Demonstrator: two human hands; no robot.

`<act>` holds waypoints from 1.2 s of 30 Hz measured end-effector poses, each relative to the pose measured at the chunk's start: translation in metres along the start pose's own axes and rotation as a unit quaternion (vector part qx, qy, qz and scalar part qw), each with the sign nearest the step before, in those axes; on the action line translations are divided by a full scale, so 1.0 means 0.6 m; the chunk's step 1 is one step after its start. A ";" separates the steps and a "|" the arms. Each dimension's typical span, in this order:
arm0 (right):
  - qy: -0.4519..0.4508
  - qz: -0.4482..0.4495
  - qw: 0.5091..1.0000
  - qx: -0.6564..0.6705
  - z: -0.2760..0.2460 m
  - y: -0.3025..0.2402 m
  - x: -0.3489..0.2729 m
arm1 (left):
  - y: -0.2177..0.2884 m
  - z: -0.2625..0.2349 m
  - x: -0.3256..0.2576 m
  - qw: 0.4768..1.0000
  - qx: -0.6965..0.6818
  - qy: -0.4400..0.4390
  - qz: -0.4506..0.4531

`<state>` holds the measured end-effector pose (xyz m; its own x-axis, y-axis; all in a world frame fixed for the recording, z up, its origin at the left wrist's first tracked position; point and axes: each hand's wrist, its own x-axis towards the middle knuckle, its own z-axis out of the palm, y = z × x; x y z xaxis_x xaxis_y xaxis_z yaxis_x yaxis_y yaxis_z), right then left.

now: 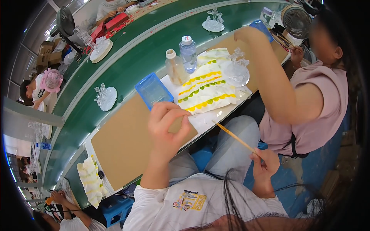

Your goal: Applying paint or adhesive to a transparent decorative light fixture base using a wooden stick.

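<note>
My right hand (265,163) grips a slim paintbrush (236,137) with a yellowish wooden handle. The brush tip points up and left, over the white table edge above my lap. My left hand (166,129) is raised over the brown board, thumb and forefinger brought together in a pinch. Whatever may be between those fingertips is too small to make out. Beyond it lie a blue-rimmed clear plastic tray (148,79) and a white cloth (210,101) with yellow and green scalloped stripes.
A cloudy bottle (176,69) and a clear bottle (188,56) stand behind the cloth. Clear ornaments on white round bases (105,98) sit along the green belt (135,61). At right, a co-worker's arm (269,73) reaches across the table, near another clear ornament (236,73).
</note>
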<state>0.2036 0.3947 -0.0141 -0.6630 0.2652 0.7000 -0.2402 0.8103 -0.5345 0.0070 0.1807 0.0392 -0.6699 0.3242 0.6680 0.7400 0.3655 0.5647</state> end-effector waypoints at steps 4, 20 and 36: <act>-0.005 0.051 0.997 0.050 0.004 0.011 -0.006 | 0.005 0.004 -0.004 0.992 -0.089 -0.093 -0.002; -0.015 0.203 0.966 0.156 0.011 0.006 -0.024 | 0.018 0.014 -0.007 0.975 -0.186 -0.104 -0.061; -0.008 0.215 0.960 0.177 0.018 0.014 -0.024 | 0.006 0.019 -0.009 0.960 -0.227 -0.123 -0.108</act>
<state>0.2035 0.3922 -0.0336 -0.7651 0.5256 0.3720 -0.1655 0.3979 -0.9024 0.0124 0.1903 0.0321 -0.7631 0.5006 0.4087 0.4953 0.0469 0.8674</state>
